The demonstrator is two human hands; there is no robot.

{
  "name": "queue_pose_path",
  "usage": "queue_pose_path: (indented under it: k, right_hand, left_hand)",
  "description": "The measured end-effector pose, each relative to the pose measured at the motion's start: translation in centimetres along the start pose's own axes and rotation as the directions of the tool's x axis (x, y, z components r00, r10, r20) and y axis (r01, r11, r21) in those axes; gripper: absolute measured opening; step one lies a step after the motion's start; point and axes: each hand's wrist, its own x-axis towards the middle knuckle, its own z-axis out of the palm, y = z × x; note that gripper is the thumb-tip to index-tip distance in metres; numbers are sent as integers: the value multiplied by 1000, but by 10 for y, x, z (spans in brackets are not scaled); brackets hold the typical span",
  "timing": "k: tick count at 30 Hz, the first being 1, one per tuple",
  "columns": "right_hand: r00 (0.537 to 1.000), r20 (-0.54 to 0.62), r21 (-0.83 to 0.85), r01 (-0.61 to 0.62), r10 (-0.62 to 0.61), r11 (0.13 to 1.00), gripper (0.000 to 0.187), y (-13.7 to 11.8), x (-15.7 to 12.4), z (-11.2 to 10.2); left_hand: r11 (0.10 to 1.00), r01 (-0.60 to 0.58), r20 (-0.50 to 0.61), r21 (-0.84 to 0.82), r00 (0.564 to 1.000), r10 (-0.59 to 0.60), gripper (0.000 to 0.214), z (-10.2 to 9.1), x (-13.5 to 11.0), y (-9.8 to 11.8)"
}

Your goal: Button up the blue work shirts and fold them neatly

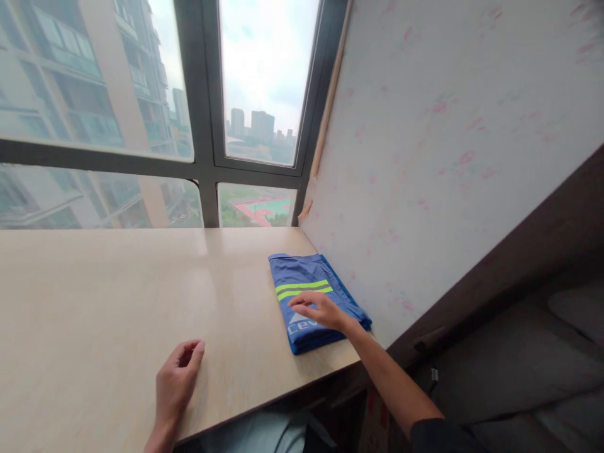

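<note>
A folded blue garment (302,270) with a yellow-green and grey reflective stripe lies near the wall, at the right end of the pale tabletop. Pale printed letters show below the stripe, partly covered by my right hand (323,310). That hand is over the garment with its fingers stretched to the left and the thumb apart, holding nothing; whether it touches the cloth I cannot tell. To the left, my left hand (179,377) is at the tabletop with its fingers curled in toward the thumb. Nothing shows inside it.
The pale wooden tabletop (94,302) reaches back to a dark-framed window (205,126). On the right rises a wall (425,157) with a faint flower pattern. The table's front edge runs just below the garment, with a dark area beneath it.
</note>
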Motion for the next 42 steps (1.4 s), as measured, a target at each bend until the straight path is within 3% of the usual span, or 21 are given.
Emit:
queue_pose_path:
  k: [2,3,7,10,14,16,20,26,29,31,33,36,38,40,42]
  right_hand:
    - [965,-145,-164,-242,219,956,28,31,9,-29]
    - [918,-222,-265,-380,327,886,32,48,13,-41]
    - [818,-325,-335,-568,474,752,50,106,13,-66]
    - [775,-345,-352,-630,530,692,56,129,7,-68]
    - [757,-349,-371,-652,552,661,58,136,6,-71]
    - [764,-336,-374,-644,550,667,49,134,9,-77]
    - [797,-289,-345,-604,531,719,10,121,18,-92]
    - [847,-222,-173,-522,483,835,20,78,38,-100]
    - [861,-163,131,-466,482,875,25,41,55,-96]
    - [863,-117,377,-420,492,826,24,12,72,-90]
    - [878,-109,479,-364,465,799,23,-20,93,-80]
    - [929,-177,490,-204,325,848,20,-72,132,-57]
    - [953,-263,416,-27,149,909,16,-109,158,-40]
    - [954,-294,308,148,-54,940,14,-147,179,-20]
    - [943,-246,244,283,-223,928,12,-181,193,1]
  left_hand:
    - [1000,21,7,16,1000,-21,47,0,0,0]
    - [999,30,12,22,999,-30,47,0,0,1]
    - [999,46,13,26,999,-46,47,-1,-1,3]
    - [999,46,1,29,999,-46,45,-1,-2,5]
    - [998,45,6,40,999,-46,45,-1,-2,6]
    - [998,40,10,40,999,-40,44,-1,-2,5]
    - [1000,26,3,16,1000,-26,44,0,-1,2]
    - [1000,-10,-15,-9,1000,10,41,2,-5,1]
    - [999,-33,-18,-21,999,33,38,3,-4,1]
    - [999,-47,-17,-28,999,46,37,3,-2,0]
    - [998,-46,-19,-50,999,45,37,4,-2,-2]
    - [992,-23,-155,-122,988,3,38,7,-11,-2]
    - [979,-20,-273,-203,961,-38,39,12,-27,1]
    - [936,-13,-193,-351,979,-59,40,18,-48,10]
    - [819,-8,-104,-573,993,-64,51,22,-65,22]
